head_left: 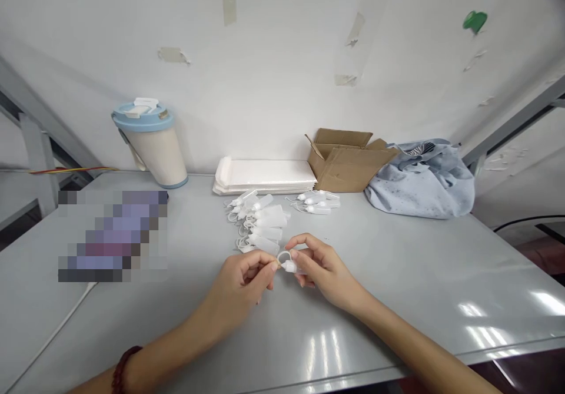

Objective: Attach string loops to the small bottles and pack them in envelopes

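A small translucent white dropper bottle (290,266) lies on its side between my hands, low over the table, with a thin strap (285,256) looping up from it. My right hand (320,267) is closed round the bottle's body and covers most of it. At the tip end, my left hand (251,273) pinches with thumb and forefinger; the fingers hide exactly what part they grip. Just beyond my hands lies a pile of similar dropper bottles (267,233), their looped straps toward the left. A smaller group of such bottles (318,209) lies farther back on the right.
Along the wall stand a cream tumbler (154,152) with a blue lid, a stack of white padded envelopes (269,173), an open cardboard box (353,167) and a bunched blue cloth (424,182). A blurred-out device (117,235) with a white cable (57,329) lies left on the grey table (185,229).
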`<action>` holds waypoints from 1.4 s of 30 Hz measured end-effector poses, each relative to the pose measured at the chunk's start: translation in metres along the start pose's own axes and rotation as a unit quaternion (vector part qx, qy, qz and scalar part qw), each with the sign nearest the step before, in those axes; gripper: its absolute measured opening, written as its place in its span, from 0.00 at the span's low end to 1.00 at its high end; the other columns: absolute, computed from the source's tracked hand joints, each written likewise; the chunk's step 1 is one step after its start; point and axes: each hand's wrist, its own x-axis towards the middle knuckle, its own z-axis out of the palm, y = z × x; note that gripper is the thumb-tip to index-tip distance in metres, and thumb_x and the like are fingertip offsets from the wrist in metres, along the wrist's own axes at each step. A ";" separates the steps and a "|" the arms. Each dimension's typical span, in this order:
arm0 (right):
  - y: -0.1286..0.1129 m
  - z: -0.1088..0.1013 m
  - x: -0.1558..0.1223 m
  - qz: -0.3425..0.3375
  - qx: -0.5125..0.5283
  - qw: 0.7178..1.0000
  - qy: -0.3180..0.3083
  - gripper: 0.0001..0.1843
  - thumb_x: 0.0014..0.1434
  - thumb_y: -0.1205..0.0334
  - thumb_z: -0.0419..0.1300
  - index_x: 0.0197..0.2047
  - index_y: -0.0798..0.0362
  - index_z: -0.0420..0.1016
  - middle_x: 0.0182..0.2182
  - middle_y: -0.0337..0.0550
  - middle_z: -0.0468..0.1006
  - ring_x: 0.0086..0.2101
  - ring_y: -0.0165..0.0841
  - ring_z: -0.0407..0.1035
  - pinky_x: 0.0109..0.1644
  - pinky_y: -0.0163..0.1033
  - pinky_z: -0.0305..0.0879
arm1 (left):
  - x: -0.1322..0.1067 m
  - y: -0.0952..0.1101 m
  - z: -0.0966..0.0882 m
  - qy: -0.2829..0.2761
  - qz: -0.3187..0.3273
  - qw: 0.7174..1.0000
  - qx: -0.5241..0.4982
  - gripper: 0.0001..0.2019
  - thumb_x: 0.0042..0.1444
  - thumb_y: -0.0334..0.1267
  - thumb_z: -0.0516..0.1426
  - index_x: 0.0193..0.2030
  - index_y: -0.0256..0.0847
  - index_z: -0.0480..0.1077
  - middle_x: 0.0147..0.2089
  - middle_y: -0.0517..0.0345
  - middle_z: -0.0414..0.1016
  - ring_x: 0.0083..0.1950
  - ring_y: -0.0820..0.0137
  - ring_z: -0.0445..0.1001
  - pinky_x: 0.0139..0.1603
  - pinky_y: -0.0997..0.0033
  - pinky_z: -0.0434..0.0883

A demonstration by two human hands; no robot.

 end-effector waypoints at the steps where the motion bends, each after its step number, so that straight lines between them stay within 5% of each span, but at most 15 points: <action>1: 0.000 -0.001 0.000 0.000 -0.009 1.000 -0.002 0.15 0.62 0.49 0.53 0.41 0.52 0.65 0.19 0.31 0.64 0.21 0.25 0.58 0.25 0.31 0.52 | 0.000 0.000 0.001 -0.003 0.000 1.000 0.001 0.12 0.56 0.44 0.52 0.28 0.39 0.69 0.23 0.65 0.63 0.21 0.76 0.60 0.24 0.76 0.59; 12: -0.005 -0.004 -0.002 0.002 -0.060 0.998 0.004 0.16 0.62 0.48 0.52 0.34 0.53 0.67 0.17 0.31 0.64 0.19 0.25 0.57 0.24 0.32 0.52 | 0.004 -0.001 0.003 -0.029 0.012 0.999 -0.031 0.11 0.58 0.43 0.51 0.30 0.39 0.67 0.23 0.65 0.65 0.21 0.77 0.60 0.23 0.77 0.59; 25: -0.007 -0.004 -0.001 -0.004 -0.113 0.994 0.001 0.16 0.63 0.49 0.51 0.38 0.53 0.69 0.18 0.32 0.65 0.21 0.26 0.58 0.26 0.33 0.52 | 0.007 0.004 -0.011 -0.057 0.036 0.993 0.095 0.13 0.58 0.42 0.49 0.31 0.39 0.71 0.27 0.60 0.70 0.24 0.73 0.63 0.25 0.75 0.60; 35: -0.015 -0.008 -0.005 -0.018 -0.133 0.991 0.003 0.15 0.62 0.49 0.52 0.39 0.52 0.69 0.18 0.33 0.65 0.21 0.27 0.59 0.27 0.34 0.53 | -0.005 0.008 -0.003 0.001 0.137 0.977 0.164 0.12 0.59 0.40 0.49 0.29 0.40 0.69 0.22 0.63 0.66 0.23 0.74 0.60 0.27 0.75 0.58; 42: -0.007 -0.007 0.000 -0.061 -0.101 0.991 0.057 0.19 0.63 0.47 0.49 0.49 0.51 0.65 0.24 0.35 0.66 0.26 0.29 0.62 0.30 0.35 0.57 | 0.001 0.008 -0.010 0.065 0.090 0.988 0.111 0.12 0.58 0.43 0.51 0.29 0.40 0.69 0.23 0.63 0.66 0.23 0.74 0.62 0.25 0.75 0.59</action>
